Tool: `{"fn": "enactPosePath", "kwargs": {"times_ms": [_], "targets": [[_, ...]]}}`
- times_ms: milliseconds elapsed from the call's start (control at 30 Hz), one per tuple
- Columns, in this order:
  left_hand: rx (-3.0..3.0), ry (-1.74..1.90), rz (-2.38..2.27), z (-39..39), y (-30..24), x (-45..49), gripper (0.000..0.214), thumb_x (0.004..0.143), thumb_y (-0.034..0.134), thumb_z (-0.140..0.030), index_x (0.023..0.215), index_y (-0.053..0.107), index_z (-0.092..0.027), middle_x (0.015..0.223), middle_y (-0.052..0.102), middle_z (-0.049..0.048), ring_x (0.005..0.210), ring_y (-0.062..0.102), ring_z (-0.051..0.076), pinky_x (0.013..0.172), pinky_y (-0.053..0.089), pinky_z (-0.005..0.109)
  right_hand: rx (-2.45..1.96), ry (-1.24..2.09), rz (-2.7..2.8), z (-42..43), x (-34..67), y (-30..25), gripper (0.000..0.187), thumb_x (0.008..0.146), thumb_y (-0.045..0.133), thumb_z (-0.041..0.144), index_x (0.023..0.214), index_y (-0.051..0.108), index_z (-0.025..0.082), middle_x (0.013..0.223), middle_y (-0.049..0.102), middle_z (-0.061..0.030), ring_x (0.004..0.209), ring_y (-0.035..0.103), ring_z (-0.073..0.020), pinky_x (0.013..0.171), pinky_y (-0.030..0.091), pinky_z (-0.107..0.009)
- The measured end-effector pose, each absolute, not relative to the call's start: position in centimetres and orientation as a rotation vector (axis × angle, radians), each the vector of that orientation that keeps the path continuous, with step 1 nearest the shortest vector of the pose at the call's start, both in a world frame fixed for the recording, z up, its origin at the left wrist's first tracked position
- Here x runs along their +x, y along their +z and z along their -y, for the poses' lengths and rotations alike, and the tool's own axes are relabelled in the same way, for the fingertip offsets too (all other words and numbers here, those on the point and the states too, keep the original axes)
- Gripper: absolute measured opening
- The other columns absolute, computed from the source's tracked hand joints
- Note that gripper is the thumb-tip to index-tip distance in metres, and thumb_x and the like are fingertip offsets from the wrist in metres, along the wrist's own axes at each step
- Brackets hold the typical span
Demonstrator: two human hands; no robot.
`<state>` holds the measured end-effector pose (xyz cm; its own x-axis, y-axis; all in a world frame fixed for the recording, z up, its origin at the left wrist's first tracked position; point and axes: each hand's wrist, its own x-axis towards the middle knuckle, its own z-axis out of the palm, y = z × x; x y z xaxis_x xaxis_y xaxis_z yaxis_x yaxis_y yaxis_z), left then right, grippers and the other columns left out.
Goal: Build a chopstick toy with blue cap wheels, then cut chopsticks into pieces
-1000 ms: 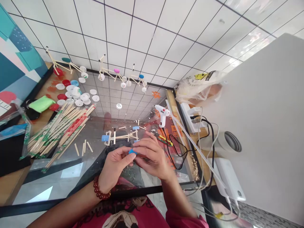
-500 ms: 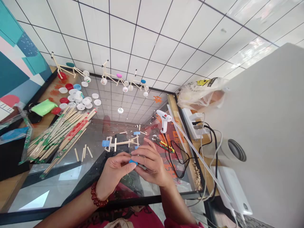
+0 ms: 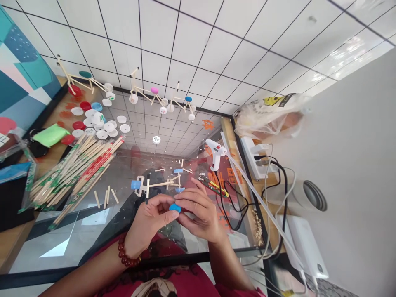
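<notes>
Near edge: the black frame of the glass surface (image 3: 102,265) is running just below both wrists.
Left hand (image 3: 150,218): I'm seeing it curl inward, with one red bead bracelet (image 3: 126,251) circling the wrist.
Right hand (image 3: 198,216): I'm seeing it press in from the other side, its fingers (image 3: 188,201) bending over the cap.
Fingers: both sets are closing on one blue bottle cap (image 3: 175,208), which is sitting pinched between the hands. I can't tell which hand is carrying it.
Open room: the glass is stretching from my left hand toward the chopsticks, well apart from them.
Model: one stick bicycle (image 3: 156,182) is standing just beyond the hands, with three blue pieces showing on or beside it.
Left side: one wrapped chopstick bundle (image 3: 74,177) is lying beside four loose stick pieces (image 3: 105,198). Beyond it, a heap of bottle caps (image 3: 95,123) is too crowded for me to count, next to one green clay block (image 3: 51,135).
Right side: one glue gun (image 3: 215,153) is standing near one yellow-handled tool (image 3: 213,186), and one power bank (image 3: 305,247) is sitting by the cables.
Far edge: three more stick bicycles (image 3: 145,93) are standing past the far black frame, against white tiles.
</notes>
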<state>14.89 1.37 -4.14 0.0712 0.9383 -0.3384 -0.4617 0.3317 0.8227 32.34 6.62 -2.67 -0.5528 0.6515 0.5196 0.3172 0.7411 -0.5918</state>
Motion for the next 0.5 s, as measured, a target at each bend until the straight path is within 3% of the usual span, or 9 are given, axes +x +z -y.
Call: {"fn": "enactPosePath", "kwargs": {"times_ms": [500], "targets": [[0.588, 1.165, -1.032, -1.58, -3.67, 15.02, 0.013, 0.068, 0.085, -0.025, 0.070, 0.075, -0.017, 0.089, 0.066, 0.0052, 0.086, 0.062, 0.018, 0.082, 0.051, 0.028, -0.727, 0.626, 2.177, -6.48, 32.34, -2.52, 0.032, 0.082, 0.071, 0.015, 0.111, 0.065, 0.029, 0.104, 0.077, -0.0015, 0.095, 0.071, -0.0185, 0.119, 0.031, -0.055]]}}
